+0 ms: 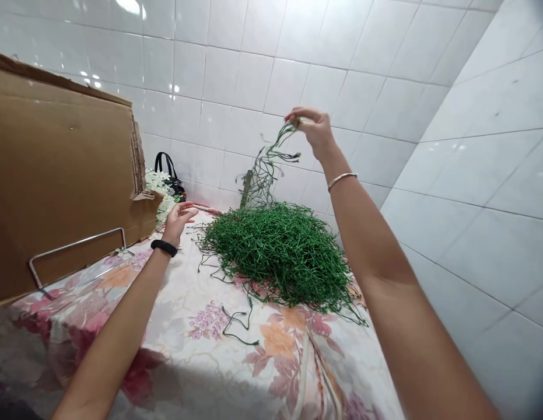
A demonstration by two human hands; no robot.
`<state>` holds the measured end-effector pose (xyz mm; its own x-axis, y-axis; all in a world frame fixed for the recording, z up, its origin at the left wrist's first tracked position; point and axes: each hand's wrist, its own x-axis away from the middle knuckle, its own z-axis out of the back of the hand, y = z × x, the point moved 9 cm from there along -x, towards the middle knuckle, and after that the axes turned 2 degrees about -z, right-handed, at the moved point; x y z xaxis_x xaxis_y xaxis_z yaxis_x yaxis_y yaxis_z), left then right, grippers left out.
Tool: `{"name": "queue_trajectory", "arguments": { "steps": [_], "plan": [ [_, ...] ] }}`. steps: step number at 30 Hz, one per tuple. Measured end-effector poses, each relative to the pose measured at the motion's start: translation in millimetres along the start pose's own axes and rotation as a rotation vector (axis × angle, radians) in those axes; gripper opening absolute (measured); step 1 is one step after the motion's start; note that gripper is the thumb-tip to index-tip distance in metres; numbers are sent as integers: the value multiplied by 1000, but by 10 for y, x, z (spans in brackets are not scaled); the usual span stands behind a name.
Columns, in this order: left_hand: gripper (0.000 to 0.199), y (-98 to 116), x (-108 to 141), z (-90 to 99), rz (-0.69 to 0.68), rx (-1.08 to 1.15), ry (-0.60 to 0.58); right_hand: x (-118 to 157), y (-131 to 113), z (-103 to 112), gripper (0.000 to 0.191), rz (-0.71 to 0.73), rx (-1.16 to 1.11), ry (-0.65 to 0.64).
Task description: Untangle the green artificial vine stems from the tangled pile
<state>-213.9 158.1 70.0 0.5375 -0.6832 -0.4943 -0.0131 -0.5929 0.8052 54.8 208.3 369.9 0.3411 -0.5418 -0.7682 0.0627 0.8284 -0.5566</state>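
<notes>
A large heap of thin green stems (284, 251) lies tangled on the flowered cloth. Above it, my right hand (312, 125) pinches a bunch of green stems (269, 160) between thumb and fingers; the bunch hangs down toward the top of the heap. My left hand (179, 221) is held over the cloth to the left of the heap, its fingers apart and nothing in it. A loose bent green stem (238, 335) rests on the cloth in front of the heap.
Flattened cardboard (61, 169) stands at the left, with a metal wire frame (79, 240) before it. White flowers (166, 204) and a black bag (177, 185) are behind. Several strips (321, 373) lie at the front of the flowered cloth (188, 344). Tiled walls (236, 76) rise behind and right.
</notes>
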Motion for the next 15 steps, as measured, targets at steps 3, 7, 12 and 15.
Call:
{"name": "queue_trajectory", "arguments": {
  "steps": [3,7,12,15],
  "plan": [
    [42,1,26,-40,-9,-29,-23,119,-213,130,11,201,124,100],
    [44,40,77,-139,-46,-81,-57,397,-366,367,27,218,104,203],
    [38,316,240,-428,-97,-70,-149,972,-605,489,19,254,-169,130],
    [39,551,454,-796,-76,-25,-326,1326,-681,421,10,258,-244,37]
  ]
}}
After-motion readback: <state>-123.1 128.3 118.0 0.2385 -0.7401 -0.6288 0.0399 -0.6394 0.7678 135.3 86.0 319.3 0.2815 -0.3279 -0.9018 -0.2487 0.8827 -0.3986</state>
